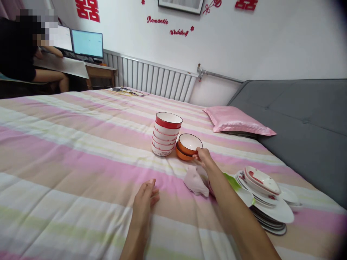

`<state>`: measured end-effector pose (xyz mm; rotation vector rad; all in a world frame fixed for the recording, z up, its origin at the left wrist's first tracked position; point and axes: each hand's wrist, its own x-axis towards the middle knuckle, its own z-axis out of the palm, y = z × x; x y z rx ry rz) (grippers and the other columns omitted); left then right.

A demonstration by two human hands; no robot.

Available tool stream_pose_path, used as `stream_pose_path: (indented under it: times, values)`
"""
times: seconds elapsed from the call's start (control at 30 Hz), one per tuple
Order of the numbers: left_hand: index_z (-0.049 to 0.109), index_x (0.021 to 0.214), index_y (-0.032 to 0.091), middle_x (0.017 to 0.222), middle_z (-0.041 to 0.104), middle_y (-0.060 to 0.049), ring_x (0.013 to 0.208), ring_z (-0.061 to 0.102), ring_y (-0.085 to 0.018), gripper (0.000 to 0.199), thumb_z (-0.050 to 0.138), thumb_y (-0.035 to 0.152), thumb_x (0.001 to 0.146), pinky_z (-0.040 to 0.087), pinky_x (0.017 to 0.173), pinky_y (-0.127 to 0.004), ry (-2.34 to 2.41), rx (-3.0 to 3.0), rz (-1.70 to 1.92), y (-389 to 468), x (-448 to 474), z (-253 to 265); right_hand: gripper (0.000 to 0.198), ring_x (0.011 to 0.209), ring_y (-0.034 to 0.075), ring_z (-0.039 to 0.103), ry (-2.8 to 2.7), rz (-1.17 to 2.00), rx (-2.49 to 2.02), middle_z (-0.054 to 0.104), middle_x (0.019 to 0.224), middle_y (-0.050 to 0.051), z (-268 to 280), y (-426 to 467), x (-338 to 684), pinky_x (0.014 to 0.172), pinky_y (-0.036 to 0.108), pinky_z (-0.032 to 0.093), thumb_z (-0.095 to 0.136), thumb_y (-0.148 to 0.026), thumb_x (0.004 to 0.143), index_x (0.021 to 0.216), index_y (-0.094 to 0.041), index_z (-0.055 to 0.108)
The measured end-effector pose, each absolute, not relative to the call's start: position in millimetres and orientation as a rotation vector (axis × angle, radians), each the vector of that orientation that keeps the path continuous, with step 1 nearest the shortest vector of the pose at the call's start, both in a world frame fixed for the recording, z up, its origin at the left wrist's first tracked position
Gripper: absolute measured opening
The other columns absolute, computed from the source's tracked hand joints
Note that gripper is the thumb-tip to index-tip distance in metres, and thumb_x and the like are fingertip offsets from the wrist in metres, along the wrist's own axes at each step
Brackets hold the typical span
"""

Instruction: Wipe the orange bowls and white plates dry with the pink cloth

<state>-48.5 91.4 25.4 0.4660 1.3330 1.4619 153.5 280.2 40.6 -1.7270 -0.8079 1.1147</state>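
My right hand (202,156) grips the near right rim of an orange bowl (187,146) with a white inside. That bowl sits tilted in or on a second orange bowl (183,156). Just left of them stands a tall stack of white bowls (164,139) with red trim, the top one banded in red. Closer to me, my left hand (146,195) hovers over the bedspread with its fingers loosely curved and nothing in them. A crumpled pale pink cloth (196,180) lies between the orange bowls and my right forearm.
To the right is a pile of plates and dishes (264,196), partly behind my forearm, with a green item (231,180) beside it. A pink pillow (238,121) rests against the grey headboard (298,115). Cables (127,91) lie at the far edge. A person (16,50) sits at a desk.
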Motion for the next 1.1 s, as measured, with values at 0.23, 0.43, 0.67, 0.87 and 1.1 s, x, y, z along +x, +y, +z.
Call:
stream_pose_path:
  times: [0.23,0.43,0.67,0.87,1.1]
  values:
    - [0.069,0.088,0.015,0.097,0.065,-0.009,0.088,0.061,-0.022,0.056,0.073,0.061,0.057,0.05,0.076,-0.034,1.325,0.462,1.45,91.6,-49.9,27.8,0.034,0.1,0.021,0.061,-0.812,1.153,-1.729,0.058,0.12,0.009,39.1,282.7,152.8,0.085,0.042,0.053,0.057,-0.033,0.091,0.121,-0.016,0.054]
    - [0.069,0.092,0.015,0.105,0.064,-0.011,0.091,0.062,-0.023,0.053,0.07,0.059,0.063,0.051,0.077,-0.034,1.327,0.464,1.445,91.5,-51.3,28.1,0.034,0.1,0.021,0.061,-0.835,1.194,-1.722,0.058,0.12,0.009,37.5,281.4,155.1,0.085,0.042,0.053,0.057,-0.033,0.091,0.121,-0.016,0.054]
    - [0.07,0.091,0.016,0.101,0.064,-0.009,0.09,0.061,-0.022,0.052,0.069,0.06,0.064,0.05,0.077,-0.033,1.325,0.47,1.443,91.4,-51.7,26.3,0.034,0.101,0.021,0.061,-0.877,1.218,-1.696,0.058,0.12,0.009,38.9,276.3,155.4,0.084,0.042,0.053,0.057,-0.034,0.091,0.121,-0.016,0.055]
    - [0.068,0.094,0.016,0.103,0.063,-0.009,0.091,0.061,-0.021,0.053,0.069,0.06,0.065,0.05,0.078,-0.034,1.311,0.475,1.425,91.2,-54.1,24.3,0.035,0.101,0.021,0.061,-0.903,1.196,-1.682,0.058,0.12,0.009,37.4,273.8,153.6,0.085,0.042,0.053,0.057,-0.034,0.091,0.121,-0.016,0.054]
    - [0.069,0.089,0.016,0.1,0.064,-0.008,0.088,0.062,-0.02,0.055,0.071,0.063,0.06,0.051,0.075,-0.032,1.313,0.462,1.447,91.6,-54.5,23.2,0.034,0.101,0.021,0.061,-0.954,1.122,-1.652,0.058,0.12,0.009,36.4,274.8,152.3,0.085,0.042,0.053,0.057,-0.034,0.091,0.121,-0.016,0.054]
